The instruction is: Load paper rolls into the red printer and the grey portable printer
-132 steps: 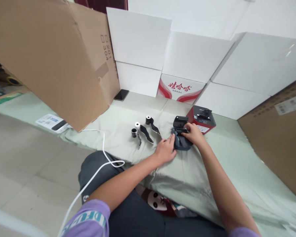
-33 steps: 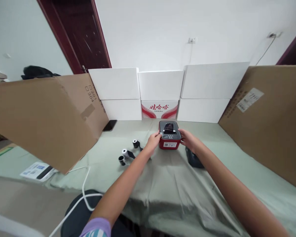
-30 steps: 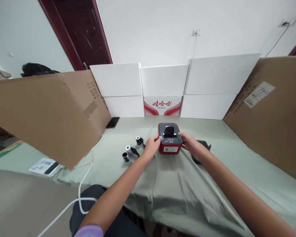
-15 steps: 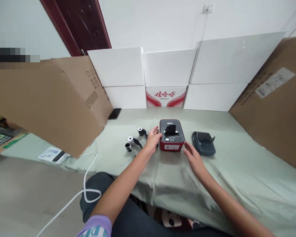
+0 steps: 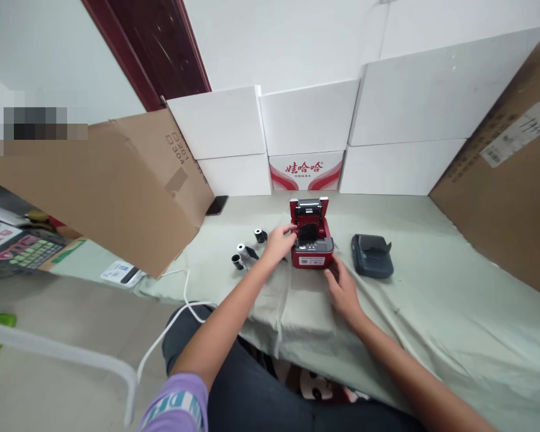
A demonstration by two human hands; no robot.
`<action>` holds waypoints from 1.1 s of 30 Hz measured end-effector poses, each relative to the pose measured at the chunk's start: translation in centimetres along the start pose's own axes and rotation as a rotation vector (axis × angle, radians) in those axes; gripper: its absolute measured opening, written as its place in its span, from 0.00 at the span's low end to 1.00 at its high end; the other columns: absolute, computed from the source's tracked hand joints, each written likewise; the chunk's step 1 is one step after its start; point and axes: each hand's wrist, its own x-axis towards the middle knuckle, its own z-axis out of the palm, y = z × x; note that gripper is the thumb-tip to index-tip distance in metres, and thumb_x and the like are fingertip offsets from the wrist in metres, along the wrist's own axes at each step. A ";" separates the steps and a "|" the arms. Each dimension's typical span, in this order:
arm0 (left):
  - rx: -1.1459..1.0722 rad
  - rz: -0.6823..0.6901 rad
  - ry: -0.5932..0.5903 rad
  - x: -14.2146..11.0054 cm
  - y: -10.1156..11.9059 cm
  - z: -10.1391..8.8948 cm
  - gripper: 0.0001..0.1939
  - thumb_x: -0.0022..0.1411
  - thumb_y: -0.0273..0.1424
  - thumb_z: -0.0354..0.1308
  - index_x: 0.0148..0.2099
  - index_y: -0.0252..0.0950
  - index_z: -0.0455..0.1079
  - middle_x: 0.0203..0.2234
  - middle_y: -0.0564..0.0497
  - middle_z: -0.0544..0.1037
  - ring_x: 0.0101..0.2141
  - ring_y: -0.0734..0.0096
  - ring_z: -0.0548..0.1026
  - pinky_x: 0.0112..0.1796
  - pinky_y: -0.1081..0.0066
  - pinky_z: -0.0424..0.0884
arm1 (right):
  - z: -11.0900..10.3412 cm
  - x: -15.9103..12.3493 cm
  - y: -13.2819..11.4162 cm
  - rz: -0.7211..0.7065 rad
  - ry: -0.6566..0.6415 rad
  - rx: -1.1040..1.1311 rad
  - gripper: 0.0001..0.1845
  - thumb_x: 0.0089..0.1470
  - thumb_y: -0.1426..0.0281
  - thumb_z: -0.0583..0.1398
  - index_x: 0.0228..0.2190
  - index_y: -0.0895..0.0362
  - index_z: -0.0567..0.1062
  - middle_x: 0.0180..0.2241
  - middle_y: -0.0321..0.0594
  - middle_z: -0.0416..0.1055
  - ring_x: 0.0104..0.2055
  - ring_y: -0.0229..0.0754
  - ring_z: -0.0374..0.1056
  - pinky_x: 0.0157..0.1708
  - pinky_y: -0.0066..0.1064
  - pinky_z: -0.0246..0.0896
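Observation:
A small red label printer [image 5: 312, 246] stands on the green cloth [image 5: 423, 306], its lid tipped up at the back. My left hand [image 5: 278, 242] rests against the printer's left side, fingers curled toward the opened compartment. Just in front of the printer's right corner, my right hand [image 5: 341, 289] lies on the cloth with fingers loosely apart, holding nothing. A dark blue-grey printer [image 5: 372, 256] sits to the right. Three small rolls with black ribbon [image 5: 246, 254] lie to the left of my left hand.
Stacked white boxes [image 5: 306, 120] and one red-printed box [image 5: 305, 171] line the back. Large cardboard sheets lean at left [image 5: 117, 186] and right [image 5: 504, 180]. A phone [image 5: 218, 205] lies by the left cardboard. A white cable [image 5: 171, 312] runs off the cloth's front edge.
The red printer's lid has swung up. My right hand has drawn back to the cloth in front of it, and my left hand has stayed at its left side.

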 end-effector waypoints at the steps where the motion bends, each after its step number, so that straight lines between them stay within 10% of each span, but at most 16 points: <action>1: 0.160 0.086 -0.020 0.9 0.4 -0.3 0.18 0.60 0.25 0.56 0.50 0.35 0.81 0.48 0.43 0.83 0.51 0.56 0.79 0.54 0.62 0.70 | 0.0 0.0 0.0 0.000 0.001 -0.003 0.29 0.64 0.57 0.56 0.63 0.54 0.66 0.63 0.52 0.68 0.64 0.58 0.67 0.65 0.59 0.59; 7: 0.547 0.424 -0.598 7.7 2.0 0.0 0.10 0.56 0.24 0.55 0.30 0.34 0.79 0.24 0.52 0.79 0.28 0.68 0.73 0.34 0.70 0.67 | -0.1 0.0 -0.2 -0.011 0.014 -0.028 0.28 0.63 0.59 0.56 0.62 0.55 0.67 0.62 0.53 0.69 0.62 0.58 0.68 0.64 0.59 0.60; 11: 0.541 0.438 -0.693 9.8 1.5 0.5 0.09 0.57 0.26 0.59 0.36 0.35 0.82 0.29 0.52 0.82 0.31 0.69 0.76 0.35 0.72 0.67 | -0.2 0.2 -0.1 -0.022 0.013 -0.057 0.27 0.63 0.60 0.56 0.60 0.55 0.69 0.59 0.53 0.71 0.60 0.58 0.69 0.62 0.59 0.61; 17: 0.651 0.472 -0.604 9.2 1.1 1.3 0.24 0.58 0.25 0.62 0.57 0.37 0.78 0.53 0.45 0.81 0.50 0.60 0.78 0.52 0.69 0.69 | -0.1 0.5 -0.1 -0.002 -0.008 -0.028 0.26 0.62 0.59 0.56 0.58 0.56 0.69 0.60 0.54 0.71 0.60 0.57 0.69 0.62 0.56 0.62; 25: 0.638 0.373 -0.612 8.9 2.1 1.4 0.16 0.52 0.21 0.60 0.44 0.33 0.79 0.41 0.46 0.83 0.42 0.60 0.78 0.46 0.67 0.72 | -0.1 0.7 -0.6 0.034 -0.009 -0.001 0.26 0.61 0.59 0.57 0.56 0.56 0.71 0.58 0.55 0.73 0.58 0.57 0.71 0.61 0.56 0.63; 33: 0.049 0.315 -0.277 3.5 2.8 -6.3 0.20 0.55 0.32 0.63 0.51 0.37 0.66 0.41 0.51 0.76 0.42 0.66 0.75 0.47 0.66 0.71 | -0.1 0.7 -0.7 0.031 -0.003 -0.005 0.25 0.60 0.59 0.58 0.56 0.56 0.71 0.57 0.54 0.73 0.58 0.57 0.71 0.61 0.56 0.63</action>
